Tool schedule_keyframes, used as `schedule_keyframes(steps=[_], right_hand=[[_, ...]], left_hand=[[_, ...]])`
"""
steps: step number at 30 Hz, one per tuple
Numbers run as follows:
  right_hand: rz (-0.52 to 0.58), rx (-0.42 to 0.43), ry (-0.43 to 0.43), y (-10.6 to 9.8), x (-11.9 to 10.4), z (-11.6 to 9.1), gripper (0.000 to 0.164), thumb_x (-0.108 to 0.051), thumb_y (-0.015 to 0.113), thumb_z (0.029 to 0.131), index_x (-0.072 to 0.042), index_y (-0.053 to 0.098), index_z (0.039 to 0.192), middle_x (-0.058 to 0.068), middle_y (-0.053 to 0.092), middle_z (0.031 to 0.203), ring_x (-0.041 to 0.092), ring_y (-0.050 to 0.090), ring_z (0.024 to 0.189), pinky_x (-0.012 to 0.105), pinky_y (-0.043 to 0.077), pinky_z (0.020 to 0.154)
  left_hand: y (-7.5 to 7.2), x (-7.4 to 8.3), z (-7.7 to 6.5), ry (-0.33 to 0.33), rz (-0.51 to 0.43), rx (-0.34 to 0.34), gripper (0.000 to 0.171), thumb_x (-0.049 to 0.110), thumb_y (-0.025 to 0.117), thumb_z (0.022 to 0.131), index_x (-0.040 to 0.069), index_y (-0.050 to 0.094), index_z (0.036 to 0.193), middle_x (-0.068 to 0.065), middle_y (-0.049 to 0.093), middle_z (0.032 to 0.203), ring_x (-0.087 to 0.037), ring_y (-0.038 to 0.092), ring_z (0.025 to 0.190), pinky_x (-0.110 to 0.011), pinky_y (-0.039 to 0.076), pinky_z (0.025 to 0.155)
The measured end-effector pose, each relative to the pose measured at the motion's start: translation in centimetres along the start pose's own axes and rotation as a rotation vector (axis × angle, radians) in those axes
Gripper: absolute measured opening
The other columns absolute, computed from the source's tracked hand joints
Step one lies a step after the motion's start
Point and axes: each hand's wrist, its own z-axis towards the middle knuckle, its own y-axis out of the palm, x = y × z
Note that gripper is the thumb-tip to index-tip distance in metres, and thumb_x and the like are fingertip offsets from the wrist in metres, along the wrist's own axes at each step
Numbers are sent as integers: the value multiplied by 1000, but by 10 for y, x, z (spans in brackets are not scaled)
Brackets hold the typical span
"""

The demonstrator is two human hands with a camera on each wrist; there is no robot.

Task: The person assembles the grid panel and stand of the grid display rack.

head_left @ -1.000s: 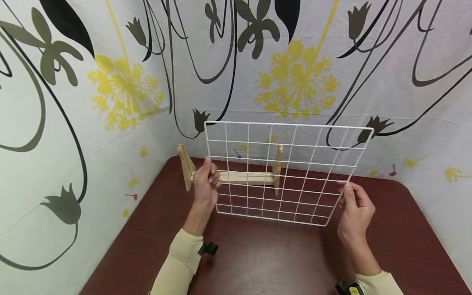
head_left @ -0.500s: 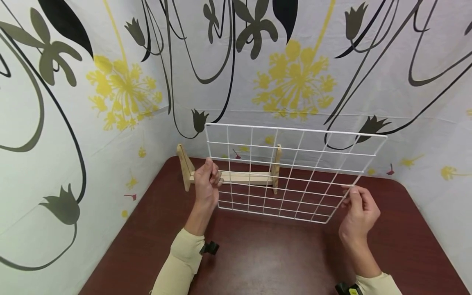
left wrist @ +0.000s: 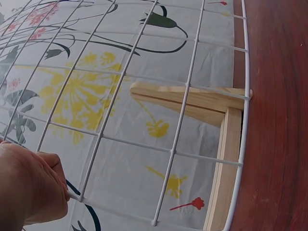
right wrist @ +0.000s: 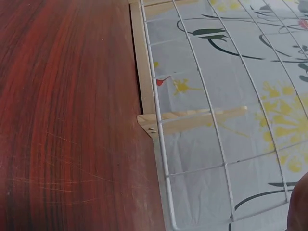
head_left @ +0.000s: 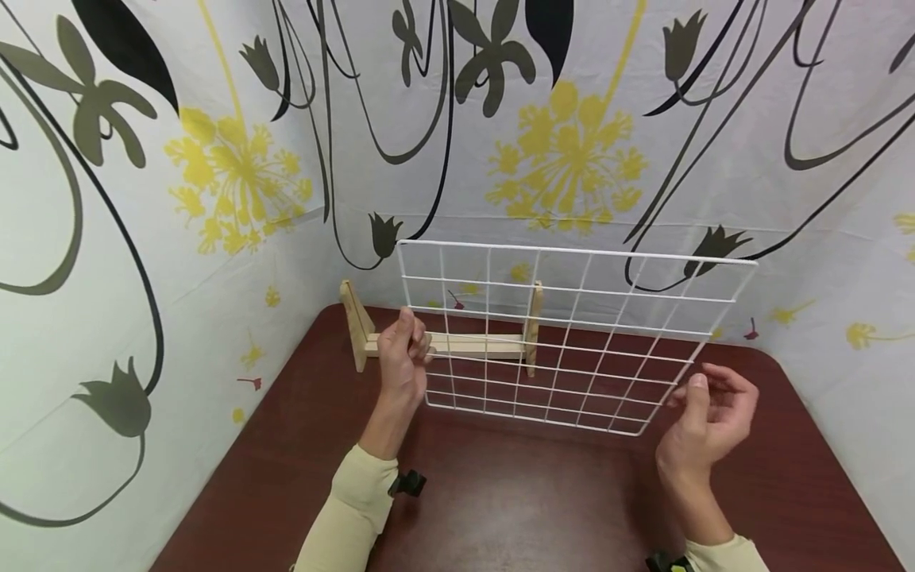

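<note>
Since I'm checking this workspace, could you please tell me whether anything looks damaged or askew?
Pale, scratch-like lines on the table in the right wrist view look odd, cutting across its dark grain. The wire grid looks undamaged.

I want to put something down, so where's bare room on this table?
The table is bare between your left sleeve and right sleeve, this side of the white grid; also outward of each sleeve. It's crowded behind the grid, around the wooden stand, and where your left hand grips.
</note>
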Motion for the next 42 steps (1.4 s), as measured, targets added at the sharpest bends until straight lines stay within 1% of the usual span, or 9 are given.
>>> schedule_keyframes(steps=[4,6,11,15,18,23,29,36,42], right_hand=[[-66,40,-118,13,-14,-12,21,9,63,85,11,57,105,13,57,92,18,52,68,20,46,60],[-60,8,-207,23,-21,-21,25,10,63,80,14,55,103,15,55,98,18,54,76,20,49,68],[-20,-229,-406,48,-31,-42,36,9,73,77,23,50,100,28,48,114,24,61,94,22,56,81],[-206,-373,-555,63,-37,-54,49,-18,85,85,19,59,105,34,49,121,32,64,108,25,56,96],[-312,-479,-620,70,-40,-60,51,-29,84,90,13,66,111,35,51,129,39,64,118,31,53,109],[-397,-608,-633,78,-41,-71,48,-29,81,93,9,70,121,36,49,142,44,56,133,26,51,113],[-587,-611,-632,86,-40,-76,49,-36,76,97,1,71,129,33,50,148,41,55,139,18,47,111],[-662,-637,-613,93,-29,-76,47,-30,75,96,-5,70,135,28,48,155,41,51,143,13,41,110],[-705,-651,-618,98,-15,-78,45,-19,77,94,-11,70,137,25,51,154,41,52,141,29,45,112]], left_hand=[[2,-1,-1,-11,2,-8,54,53,73,97,17,49,64,11,35,55,-6,24,51,-18,25,48],[4,-1,-2,-14,0,-13,54,53,73,97,17,49,65,11,35,55,-5,25,51,-17,26,48],[7,-4,-4,-14,-2,-9,52,49,69,101,17,49,65,12,36,55,-5,25,50,-18,25,48],[8,-5,-5,-7,5,-10,52,49,69,101,17,49,65,12,36,55,-6,24,50,-18,24,48],[9,-5,-5,-5,10,-11,53,51,70,100,17,50,65,12,36,55,-5,25,50,-18,24,48],[10,-5,-6,1,10,-6,53,52,71,99,16,49,65,11,35,55,-5,26,49,-19,23,48],[12,-6,-7,1,10,-4,55,54,72,97,17,49,65,12,35,54,-5,25,49,-18,24,48],[15,-6,-9,12,-2,-22,54,54,70,99,17,50,65,12,34,54,-7,22,49,-21,18,49],[16,-7,-10,22,-8,-38,53,52,67,102,17,50,66,11,33,54,-9,20,50,-25,14,50]])
